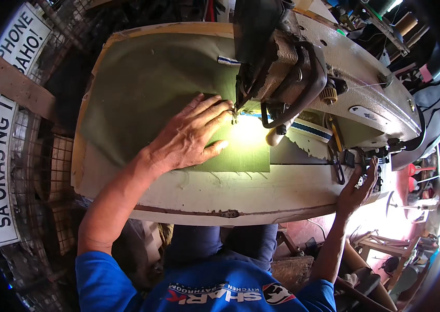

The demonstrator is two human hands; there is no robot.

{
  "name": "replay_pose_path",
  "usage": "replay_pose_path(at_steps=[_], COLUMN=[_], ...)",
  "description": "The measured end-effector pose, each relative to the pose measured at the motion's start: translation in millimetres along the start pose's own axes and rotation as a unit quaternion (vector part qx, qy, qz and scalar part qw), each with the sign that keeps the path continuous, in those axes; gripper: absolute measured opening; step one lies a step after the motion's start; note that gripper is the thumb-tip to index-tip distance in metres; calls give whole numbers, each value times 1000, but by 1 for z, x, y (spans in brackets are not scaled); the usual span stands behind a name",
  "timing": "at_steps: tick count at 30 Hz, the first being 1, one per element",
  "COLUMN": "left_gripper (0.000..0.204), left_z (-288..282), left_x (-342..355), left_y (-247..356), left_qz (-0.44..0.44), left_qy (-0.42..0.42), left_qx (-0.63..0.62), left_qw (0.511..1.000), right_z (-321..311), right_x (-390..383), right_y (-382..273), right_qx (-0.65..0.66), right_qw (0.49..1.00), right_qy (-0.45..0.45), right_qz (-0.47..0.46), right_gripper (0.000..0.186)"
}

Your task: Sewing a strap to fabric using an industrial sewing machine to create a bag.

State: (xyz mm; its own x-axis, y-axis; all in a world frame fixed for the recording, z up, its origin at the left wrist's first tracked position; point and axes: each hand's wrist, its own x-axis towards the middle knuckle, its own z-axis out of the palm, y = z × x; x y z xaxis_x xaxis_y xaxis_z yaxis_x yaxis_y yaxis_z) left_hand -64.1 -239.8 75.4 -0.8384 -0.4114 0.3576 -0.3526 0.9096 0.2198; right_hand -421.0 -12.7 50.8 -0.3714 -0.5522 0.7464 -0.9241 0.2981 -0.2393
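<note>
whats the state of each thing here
Green fabric: spread out, near edge frayed
Left hand: open, palm down on the fabric
Table: front edge chipped
Right hand: at the table's right end, grip unclear
White thread: strung straight along the sewing machine
Striped strip: lying under the machine's arm

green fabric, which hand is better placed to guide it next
Likely the left hand: it rests on the green fabric near the presser foot, while the right hand is off the fabric, farther right.

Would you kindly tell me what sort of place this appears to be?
Probably a sewing workshop: a cream metal sewing machine stands over olive-green fabric, with a narrow navy-and-white striped band beneath it.
</note>
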Motion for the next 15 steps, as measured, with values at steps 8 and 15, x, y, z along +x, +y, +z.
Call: replay_pose_path(at_steps=[8, 15], left_gripper=[54, 56], left_z=[0, -2], left_x=[-2, -4], left_y=[3, 4], left_qz=[-9, -9], left_qy=[-11, -23], left_qx=[1, -22], left_qw=[1000, 999], right_z=[-3, -1], right_x=[-2, -9], right_y=[-2, 2], right_qx=[-19, -8], right_qw=[1000, 996], right_qy=[-8, -39], right_qz=[6, 80], right_gripper=[30, 24])
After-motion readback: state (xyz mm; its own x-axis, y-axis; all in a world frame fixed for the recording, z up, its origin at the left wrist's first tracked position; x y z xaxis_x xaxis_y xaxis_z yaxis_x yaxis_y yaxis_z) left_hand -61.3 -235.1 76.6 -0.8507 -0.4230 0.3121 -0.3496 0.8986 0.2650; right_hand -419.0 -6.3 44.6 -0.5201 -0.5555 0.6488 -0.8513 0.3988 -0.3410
